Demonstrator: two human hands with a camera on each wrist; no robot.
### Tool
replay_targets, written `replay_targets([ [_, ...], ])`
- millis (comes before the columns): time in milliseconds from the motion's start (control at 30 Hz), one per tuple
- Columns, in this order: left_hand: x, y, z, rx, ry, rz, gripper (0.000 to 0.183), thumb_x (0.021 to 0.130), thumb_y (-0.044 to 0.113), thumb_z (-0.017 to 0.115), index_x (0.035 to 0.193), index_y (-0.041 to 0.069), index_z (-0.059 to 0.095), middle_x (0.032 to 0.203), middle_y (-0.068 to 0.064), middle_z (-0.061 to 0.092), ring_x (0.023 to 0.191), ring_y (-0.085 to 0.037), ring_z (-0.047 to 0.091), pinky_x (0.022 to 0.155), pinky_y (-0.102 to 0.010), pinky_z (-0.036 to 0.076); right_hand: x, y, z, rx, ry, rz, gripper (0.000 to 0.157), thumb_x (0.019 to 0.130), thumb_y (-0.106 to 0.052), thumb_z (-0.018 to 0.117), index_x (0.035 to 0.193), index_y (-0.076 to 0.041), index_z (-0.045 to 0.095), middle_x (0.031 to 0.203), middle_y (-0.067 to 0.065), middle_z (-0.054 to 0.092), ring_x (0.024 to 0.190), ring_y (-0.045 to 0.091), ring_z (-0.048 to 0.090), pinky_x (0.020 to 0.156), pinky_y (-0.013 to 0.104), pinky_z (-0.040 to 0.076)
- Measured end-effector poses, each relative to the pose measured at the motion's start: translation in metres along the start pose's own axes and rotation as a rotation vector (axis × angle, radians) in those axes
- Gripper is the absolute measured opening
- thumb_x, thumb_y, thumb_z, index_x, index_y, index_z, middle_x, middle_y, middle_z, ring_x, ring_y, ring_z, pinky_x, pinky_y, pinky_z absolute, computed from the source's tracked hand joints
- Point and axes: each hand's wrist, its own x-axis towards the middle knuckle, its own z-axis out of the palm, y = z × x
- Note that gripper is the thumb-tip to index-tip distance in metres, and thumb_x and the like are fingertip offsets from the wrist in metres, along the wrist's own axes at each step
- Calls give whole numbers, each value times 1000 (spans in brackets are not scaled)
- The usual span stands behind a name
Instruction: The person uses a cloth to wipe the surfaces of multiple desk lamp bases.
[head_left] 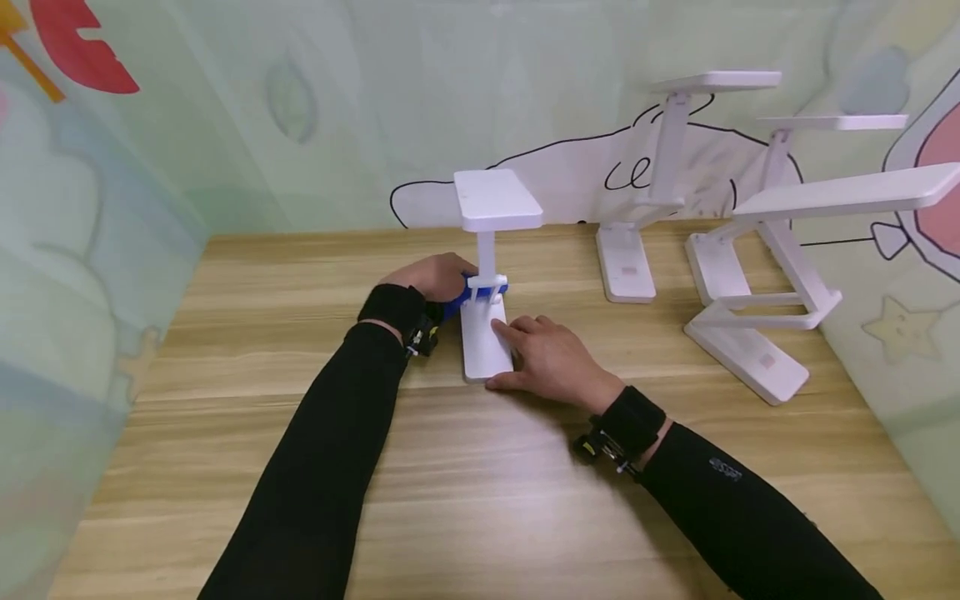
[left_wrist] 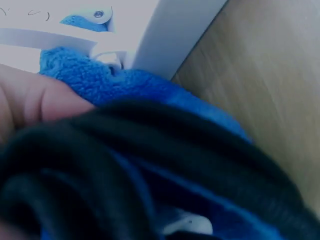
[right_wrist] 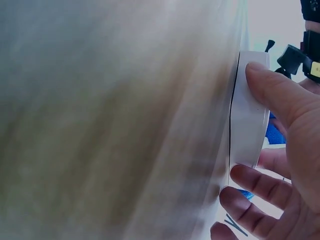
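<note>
A white folding stand (head_left: 486, 342) is on the wooden table in the middle of the head view, its flat top plate (head_left: 498, 200) raised on an arm above a long base. Behind and left of the hinge, my left hand (head_left: 431, 277) holds a fuzzy blue cloth (left_wrist: 80, 75) against the stand's lower joint. Some of the cloth shows through past the hinge. My right hand (head_left: 551, 358) grips the near right side of the base, thumb at its front end and index finger on the right edge. In the right wrist view the thumb presses the base (right_wrist: 247, 120).
More white stands stand unfolded at the back right: one upright (head_left: 628, 262), one beside it (head_left: 716, 267), and a nearer one (head_left: 750, 354) set at an angle. A printed fabric wall (head_left: 300, 167) borders the table's back and sides.
</note>
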Motion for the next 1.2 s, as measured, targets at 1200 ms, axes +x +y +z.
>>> replay_targets([
  [1200, -86, 8, 56, 595, 308, 304, 47, 92, 16, 52, 139, 25, 54, 135, 1, 60, 106, -29, 54, 84, -44, 50, -1, 3, 3, 44, 39, -34, 87, 79, -63, 68, 141, -5, 47, 114, 15, 62, 101, 29, 57, 84, 46, 51],
])
